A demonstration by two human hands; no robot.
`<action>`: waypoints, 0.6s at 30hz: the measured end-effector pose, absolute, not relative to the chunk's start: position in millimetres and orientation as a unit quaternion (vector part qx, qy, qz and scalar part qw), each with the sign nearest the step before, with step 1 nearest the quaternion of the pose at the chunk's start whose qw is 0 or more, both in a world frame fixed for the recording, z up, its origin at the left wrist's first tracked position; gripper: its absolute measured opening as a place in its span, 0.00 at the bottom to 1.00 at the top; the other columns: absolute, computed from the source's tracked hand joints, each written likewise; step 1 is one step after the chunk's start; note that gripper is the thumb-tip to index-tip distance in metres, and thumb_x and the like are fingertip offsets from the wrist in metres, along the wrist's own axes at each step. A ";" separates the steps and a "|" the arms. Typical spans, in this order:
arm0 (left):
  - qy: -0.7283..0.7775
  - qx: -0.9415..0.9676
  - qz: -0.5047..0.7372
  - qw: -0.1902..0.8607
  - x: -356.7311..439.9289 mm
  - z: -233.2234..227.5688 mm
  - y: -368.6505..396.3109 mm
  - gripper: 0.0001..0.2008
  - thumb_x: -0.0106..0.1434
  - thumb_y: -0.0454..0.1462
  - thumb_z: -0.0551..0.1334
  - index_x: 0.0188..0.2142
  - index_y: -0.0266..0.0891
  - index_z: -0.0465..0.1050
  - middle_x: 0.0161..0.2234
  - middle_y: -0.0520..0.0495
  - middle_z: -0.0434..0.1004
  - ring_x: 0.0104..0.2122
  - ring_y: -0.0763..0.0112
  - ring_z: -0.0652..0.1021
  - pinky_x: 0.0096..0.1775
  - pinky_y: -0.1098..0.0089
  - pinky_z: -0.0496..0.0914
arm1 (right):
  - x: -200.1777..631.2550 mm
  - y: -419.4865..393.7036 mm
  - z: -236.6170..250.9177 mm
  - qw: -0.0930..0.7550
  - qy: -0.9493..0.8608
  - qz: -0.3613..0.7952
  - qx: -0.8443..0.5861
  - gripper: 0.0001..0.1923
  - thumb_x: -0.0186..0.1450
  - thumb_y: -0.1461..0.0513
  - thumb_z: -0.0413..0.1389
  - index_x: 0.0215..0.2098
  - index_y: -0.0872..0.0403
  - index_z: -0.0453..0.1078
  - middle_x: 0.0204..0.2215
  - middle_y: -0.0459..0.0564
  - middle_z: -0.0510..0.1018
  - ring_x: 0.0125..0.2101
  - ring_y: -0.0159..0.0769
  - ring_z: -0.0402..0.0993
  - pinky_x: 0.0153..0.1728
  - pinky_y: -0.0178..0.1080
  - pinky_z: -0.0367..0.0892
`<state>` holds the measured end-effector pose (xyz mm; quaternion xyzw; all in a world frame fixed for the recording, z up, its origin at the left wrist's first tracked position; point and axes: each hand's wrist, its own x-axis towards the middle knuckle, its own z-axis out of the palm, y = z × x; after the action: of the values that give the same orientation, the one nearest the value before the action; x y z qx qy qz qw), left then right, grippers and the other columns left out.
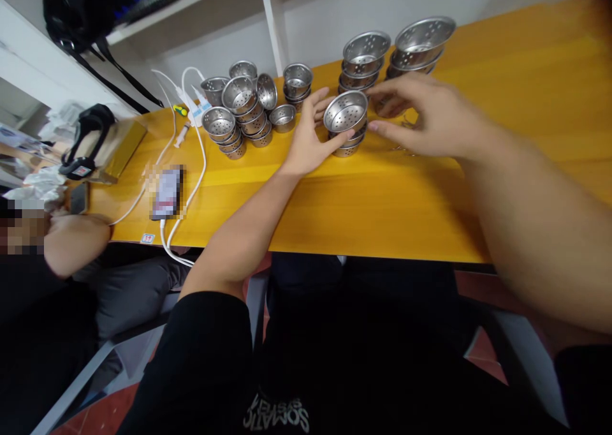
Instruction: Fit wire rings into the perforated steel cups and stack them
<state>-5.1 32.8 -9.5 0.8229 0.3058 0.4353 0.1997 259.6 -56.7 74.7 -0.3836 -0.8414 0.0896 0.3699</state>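
Observation:
A short stack of perforated steel cups (347, 113) stands upright on the table in front of me. My left hand (313, 135) curves around its left side, thumb against the front of the top cup and fingers behind. On the right, my right hand (421, 113) is beside the same stack with fingers and thumb spread; the thumb tip is close to the cup's rim, and whether it touches I cannot tell. Behind the hands rise two taller stacks of wider perforated cups, a middle stack (366, 52) and a right stack (423, 43), the latter partly hidden by my right hand.
Several smaller cup stacks (239, 97) and a single low cup (282, 117) stand left of my hands. A phone (167, 192) with white cables, a power strip (198, 110) and a cardboard box (124, 148) lie further left. Another person's arm (76, 240) rests at the table's left end.

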 end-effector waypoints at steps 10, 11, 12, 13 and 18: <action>0.296 0.851 0.396 0.177 -2.8 -10.0 28.8 0.50 0.72 0.70 0.54 0.78 0.45 0.39 0.73 0.31 0.64 0.73 0.53 0.74 0.73 0.45 0.68 | 250.8 -53.0 67.0 0.368 -0.840 0.081 -0.390 0.26 0.75 0.37 0.57 0.54 0.46 0.80 0.49 0.57 0.81 0.43 0.46 0.79 0.53 0.53 0.78; 0.299 0.851 0.394 0.177 -3.4 -9.2 28.2 0.50 0.71 0.70 0.55 0.77 0.45 0.42 0.73 0.31 0.65 0.73 0.53 0.74 0.73 0.45 0.69 | 251.1 -52.8 66.9 0.366 -0.840 0.082 -0.391 0.26 0.75 0.37 0.58 0.54 0.46 0.80 0.48 0.57 0.81 0.43 0.46 0.79 0.52 0.53 0.78; 0.302 0.848 0.397 0.180 -4.0 -8.3 27.5 0.50 0.70 0.71 0.57 0.77 0.45 0.45 0.73 0.31 0.66 0.72 0.52 0.75 0.73 0.44 0.69 | 251.2 -52.8 66.8 0.365 -0.840 0.083 -0.393 0.26 0.75 0.37 0.58 0.53 0.46 0.80 0.48 0.57 0.81 0.42 0.46 0.79 0.52 0.53 0.78; 0.306 0.842 0.404 0.185 -4.7 -7.5 26.9 0.50 0.69 0.71 0.58 0.76 0.44 0.48 0.72 0.31 0.68 0.71 0.52 0.76 0.73 0.44 0.69 | 251.2 -52.8 66.7 0.365 -0.839 0.085 -0.394 0.26 0.75 0.37 0.58 0.53 0.47 0.80 0.47 0.57 0.81 0.42 0.46 0.80 0.52 0.53 0.78; 0.307 0.842 0.391 0.208 -6.0 -9.0 29.3 0.51 0.69 0.71 0.59 0.75 0.41 0.51 0.72 0.29 0.68 0.71 0.51 0.76 0.74 0.43 0.68 | 250.6 -53.2 65.9 0.366 -0.828 0.102 -0.411 0.22 0.76 0.41 0.60 0.53 0.46 0.81 0.46 0.55 0.84 0.41 0.47 0.82 0.51 0.54 0.78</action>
<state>-6.0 29.3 -9.0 0.8424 0.3067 0.3914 0.2076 250.6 -53.2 65.9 -0.4110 -0.8285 0.1022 0.3664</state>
